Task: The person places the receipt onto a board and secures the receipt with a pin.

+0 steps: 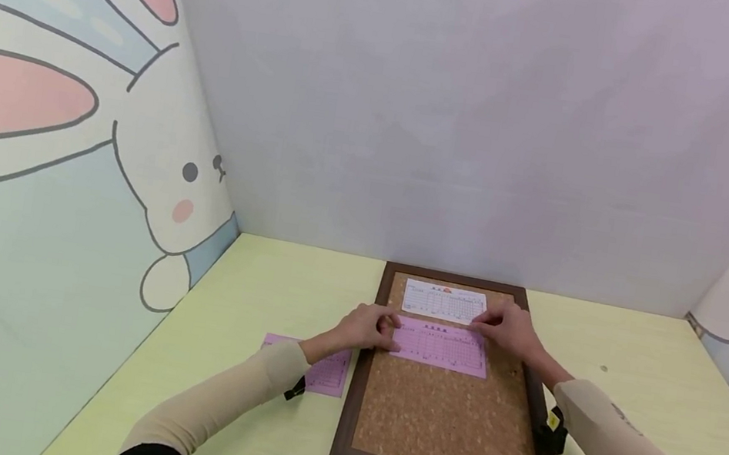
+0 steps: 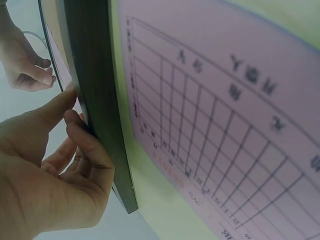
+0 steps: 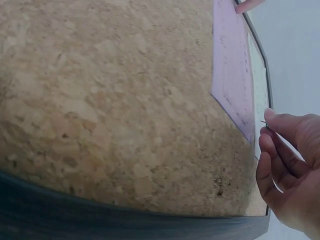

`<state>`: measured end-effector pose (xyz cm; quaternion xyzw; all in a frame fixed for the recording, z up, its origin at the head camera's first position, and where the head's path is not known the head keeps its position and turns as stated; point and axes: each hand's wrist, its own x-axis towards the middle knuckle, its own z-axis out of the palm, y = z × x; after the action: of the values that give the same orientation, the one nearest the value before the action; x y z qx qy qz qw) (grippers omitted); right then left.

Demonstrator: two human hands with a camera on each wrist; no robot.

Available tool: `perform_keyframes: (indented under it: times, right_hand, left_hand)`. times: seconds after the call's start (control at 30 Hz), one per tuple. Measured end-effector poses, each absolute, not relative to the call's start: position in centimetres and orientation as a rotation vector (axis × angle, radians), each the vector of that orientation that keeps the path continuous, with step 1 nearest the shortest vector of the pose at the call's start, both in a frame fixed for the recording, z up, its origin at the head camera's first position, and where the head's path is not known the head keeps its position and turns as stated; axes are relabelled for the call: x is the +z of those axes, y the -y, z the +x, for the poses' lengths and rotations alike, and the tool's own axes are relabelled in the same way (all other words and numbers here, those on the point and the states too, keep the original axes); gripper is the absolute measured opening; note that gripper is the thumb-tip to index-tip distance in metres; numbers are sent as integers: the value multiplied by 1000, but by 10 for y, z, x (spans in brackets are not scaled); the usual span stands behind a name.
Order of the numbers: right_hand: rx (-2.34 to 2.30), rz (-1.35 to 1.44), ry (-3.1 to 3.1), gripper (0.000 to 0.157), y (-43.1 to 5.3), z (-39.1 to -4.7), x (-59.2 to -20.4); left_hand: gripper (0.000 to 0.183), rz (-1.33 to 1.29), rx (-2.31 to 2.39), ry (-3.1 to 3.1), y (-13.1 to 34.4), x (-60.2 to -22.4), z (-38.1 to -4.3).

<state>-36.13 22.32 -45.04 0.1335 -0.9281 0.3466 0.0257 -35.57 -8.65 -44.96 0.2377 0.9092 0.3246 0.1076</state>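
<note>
A pink receipt slip (image 1: 442,347) with a printed grid lies across the upper part of a framed cork board (image 1: 447,433). My left hand (image 1: 367,327) holds the slip's left edge between thumb and index finger, its other fingers curled under. At the slip's upper right corner is my right hand (image 1: 510,327), pinching a small pin (image 3: 263,121) whose thin metal point sticks out from the fingertips. Just above the pink slip, a white receipt slip (image 1: 443,302) lies on the cork near the top of the frame.
Another pink receipt slip (image 1: 326,374) lies on the pale yellow table (image 1: 265,439) left of the board, partly hidden by my left forearm. The board's dark brown frame (image 1: 347,419) forms a raised edge. Behind the table stands a plain pale wall (image 1: 462,132).
</note>
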Motion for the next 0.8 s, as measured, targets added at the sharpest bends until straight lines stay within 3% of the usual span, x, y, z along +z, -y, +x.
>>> perform_keyframes:
  times: [0.8]
  right_hand:
    - [1071, 462, 2862, 8, -218, -359, -460]
  left_hand:
    - [34, 709, 958, -2688, 86, -451, -356]
